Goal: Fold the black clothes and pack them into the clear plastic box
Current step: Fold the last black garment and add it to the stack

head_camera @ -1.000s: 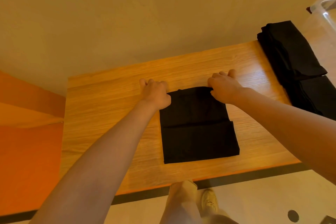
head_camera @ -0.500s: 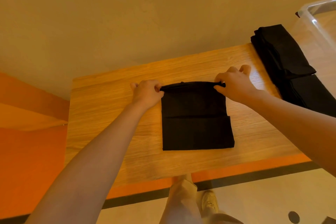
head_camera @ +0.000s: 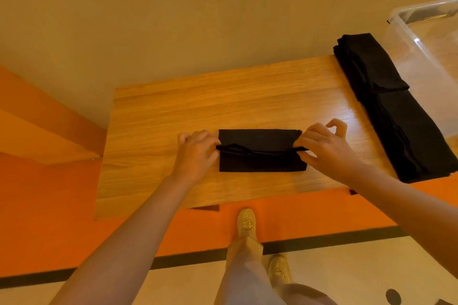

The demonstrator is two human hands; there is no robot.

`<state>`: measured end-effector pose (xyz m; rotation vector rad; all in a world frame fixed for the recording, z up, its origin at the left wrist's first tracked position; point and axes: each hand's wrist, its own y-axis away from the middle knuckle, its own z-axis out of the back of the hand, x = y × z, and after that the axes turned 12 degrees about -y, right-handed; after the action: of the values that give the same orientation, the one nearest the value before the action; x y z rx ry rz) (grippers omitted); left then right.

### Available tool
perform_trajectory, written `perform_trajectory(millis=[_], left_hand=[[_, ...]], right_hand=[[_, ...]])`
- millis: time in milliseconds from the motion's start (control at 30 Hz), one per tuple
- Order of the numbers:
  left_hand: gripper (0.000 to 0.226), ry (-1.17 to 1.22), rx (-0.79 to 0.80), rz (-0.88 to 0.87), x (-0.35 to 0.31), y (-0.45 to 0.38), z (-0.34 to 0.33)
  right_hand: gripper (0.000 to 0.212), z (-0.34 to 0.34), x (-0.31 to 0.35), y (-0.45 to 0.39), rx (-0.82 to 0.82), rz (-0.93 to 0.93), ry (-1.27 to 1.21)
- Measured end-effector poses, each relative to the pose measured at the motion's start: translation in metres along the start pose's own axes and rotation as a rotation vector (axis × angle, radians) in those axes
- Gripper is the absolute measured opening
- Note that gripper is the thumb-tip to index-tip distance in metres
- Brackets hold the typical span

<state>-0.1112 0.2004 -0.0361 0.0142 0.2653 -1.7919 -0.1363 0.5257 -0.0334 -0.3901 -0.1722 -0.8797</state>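
on the wooden tabletop (head_camera: 158,116), the black garment (head_camera: 262,140) lies mid-fold between both hands: the left hand (head_camera: 195,156) and right hand (head_camera: 324,148) each pinch an end of its far edge, their grip closed on cloth, drawing it toward the near edge. the fold looks half done; next it calls for laying that edge flush, then adding it to the folded stack (head_camera: 386,106) beside the clear plastic box (head_camera: 426,32).

Warm, yellow-orange cast overall, fairly dim. Soft glare on wooden table (head_camera: 247,96) just beyond the hands. Black cloth (head_camera: 260,140) btwn left hand (head_camera: 197,156) and right hand (head_camera: 324,148) reads near-featureless, folds barely show. Wide-angle bend at edges; forearms stretched, slightly soft. Faint shadows under hands.
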Motion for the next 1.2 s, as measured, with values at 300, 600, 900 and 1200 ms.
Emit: perform_trajectory(millis=[300,600,900,1200], left_hand=[[0.023,-0.083,-0.064,-0.057,-0.001,0.043,-0.026],[0.026,-0.043,-0.180,-0.008,-0.017,0.030,-0.026],[0.062,-0.058,0.241,-0.007,-0.061,-0.022,-0.068],[0.064,-0.116,0.207,-0.037,-0.042,-0.004,-0.085]], right_hand=[[0.029,-0.032,0.005,0.043,-0.006,0.008,0.098],[0.038,-0.019,0.022,0.009,0.009,-0.111,-0.068],[0.072,-0.081,0.033,-0.027,0.234,-0.385,-0.134],[0.070,-0.083,0.016,0.002,0.202,-0.442,-0.086]])
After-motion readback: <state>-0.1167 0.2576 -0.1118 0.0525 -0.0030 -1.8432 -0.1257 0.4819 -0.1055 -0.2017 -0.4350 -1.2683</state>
